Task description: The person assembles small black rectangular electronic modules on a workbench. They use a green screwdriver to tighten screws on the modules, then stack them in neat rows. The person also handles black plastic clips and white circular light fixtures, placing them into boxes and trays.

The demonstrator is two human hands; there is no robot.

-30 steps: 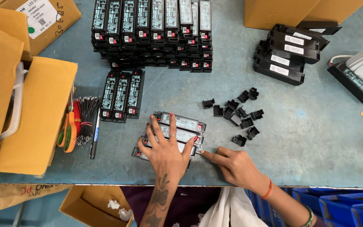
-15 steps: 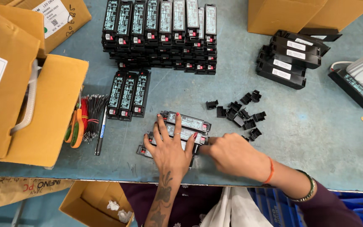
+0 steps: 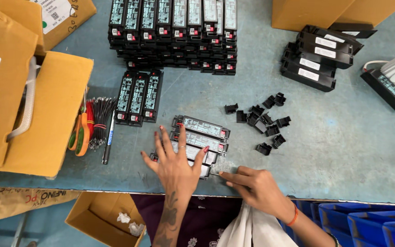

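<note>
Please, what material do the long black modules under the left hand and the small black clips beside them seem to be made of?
Long black rectangular modules: probably matte moulded plastic, with dull, even surfaces and glossy paper-like labels. Small black clips: likely the same plastic, with crisp moulded edges and no metallic shine. The left hand rests flat on the modules.

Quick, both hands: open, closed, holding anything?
Left hand: open, flat on the black modules.
Right hand: fingers pinched at the modules' edge; what it holds cannot be told.

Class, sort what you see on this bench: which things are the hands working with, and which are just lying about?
In hand:
left hand spread flat on the row of black modules
right hand fingertips at the row's near end

Lying about:
loose black clips
stacked modules
wire bundle
scissors
cardboard boxes
</note>
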